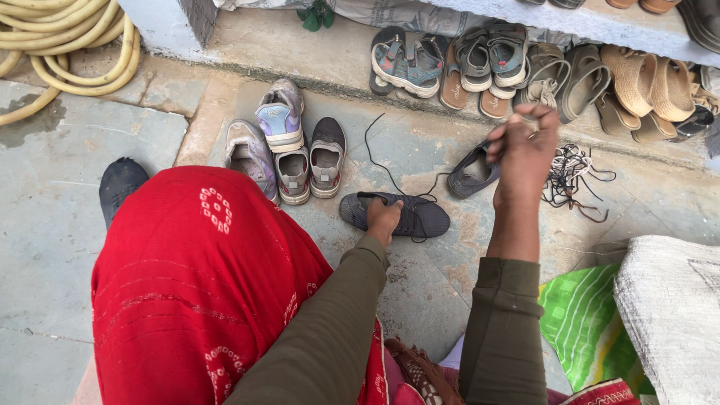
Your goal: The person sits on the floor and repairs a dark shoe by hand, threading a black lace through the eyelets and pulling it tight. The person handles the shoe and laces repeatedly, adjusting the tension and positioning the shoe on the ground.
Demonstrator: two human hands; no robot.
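A dark grey shoe lies on the stone floor in front of me, and my left hand presses down on it. A black lace runs from that shoe up and away across the floor. My right hand is raised with its fingers closed on a second dark shoe, holding it tilted above the ground. A red patterned cloth covers my knee at the lower left.
Several worn sneakers stand to the left. A row of sandals lines the step at the back. A tangle of laces lies to the right. A yellow hose is coiled at top left; a white sack sits at right.
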